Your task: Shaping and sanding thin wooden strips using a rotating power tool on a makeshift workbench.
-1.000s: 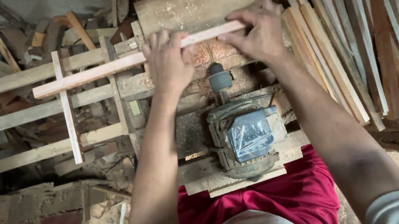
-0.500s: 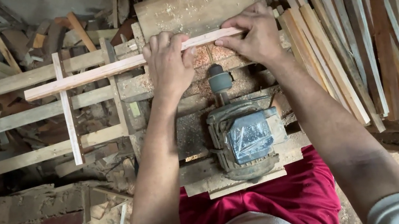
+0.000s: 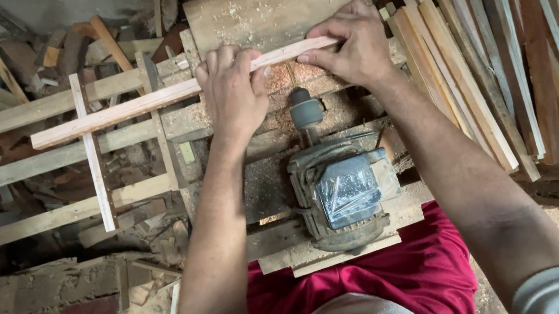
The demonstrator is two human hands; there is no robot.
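A long thin wooden strip point(image 3: 120, 111) lies across the dusty saw bench point(image 3: 258, 7), its left end sticking out over the frame. My left hand point(image 3: 233, 87) presses down on the strip near its middle, fingers curled over it. My right hand point(image 3: 350, 45) grips the strip's right end with fingertips. Just below the strip sits a grey electric motor point(image 3: 342, 188) with its shaft point(image 3: 305, 111) pointing up at the wood.
A stack of several cut wooden strips point(image 3: 500, 67) leans at the right. A rough frame of wooden rails point(image 3: 40, 165) extends to the left over scrap offcuts. Sawdust covers the ground at lower left point(image 3: 37, 300).
The strip has slid to the left along the bench, with more of it sticking out past my left hand. Both hands stayed on it.
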